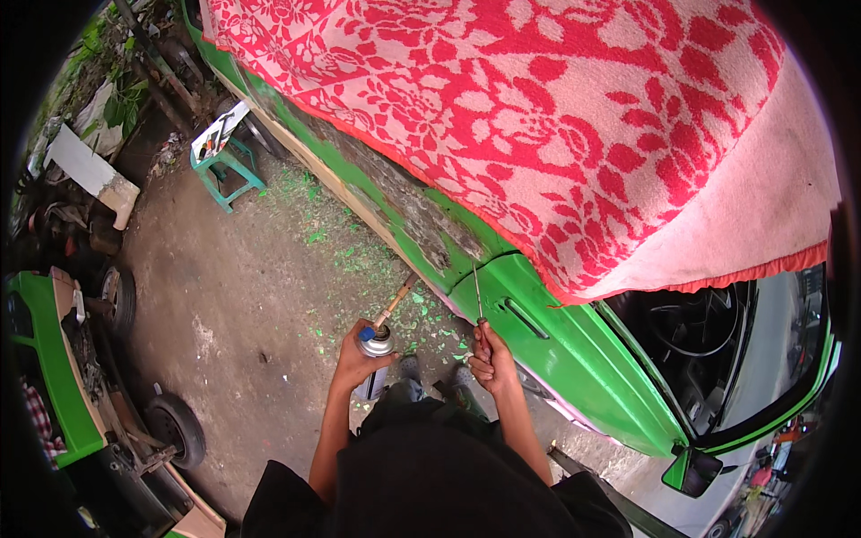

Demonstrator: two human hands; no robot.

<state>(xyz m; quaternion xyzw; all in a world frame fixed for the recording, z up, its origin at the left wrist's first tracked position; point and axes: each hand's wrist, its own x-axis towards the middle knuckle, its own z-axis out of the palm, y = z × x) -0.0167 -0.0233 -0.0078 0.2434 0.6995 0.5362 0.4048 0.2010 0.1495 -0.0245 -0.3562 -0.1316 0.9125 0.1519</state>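
Observation:
My left hand (355, 360) is closed around the canister of a gas blowtorch (376, 346). Its brass-coloured nozzle points up and to the right, toward the lower edge of a green car (574, 363); I cannot make out a flame. In my right hand (492, 360) is a screwdriver (478, 289), gripped by its handle. The thin shaft points away from me, its tip at or close to the rear edge of the green door; contact cannot be told. Beyond the tip, a rough grey-brown patch (408, 215) shows where the green paint is off the body panel.
A red and pink floral blanket (538, 117) covers the car's upper side. Green paint flakes (359, 260) litter the concrete. At the far left stands a green stool (229, 170) with tools on it. A tyre (176, 430) and another green vehicle body (54, 359) are at left.

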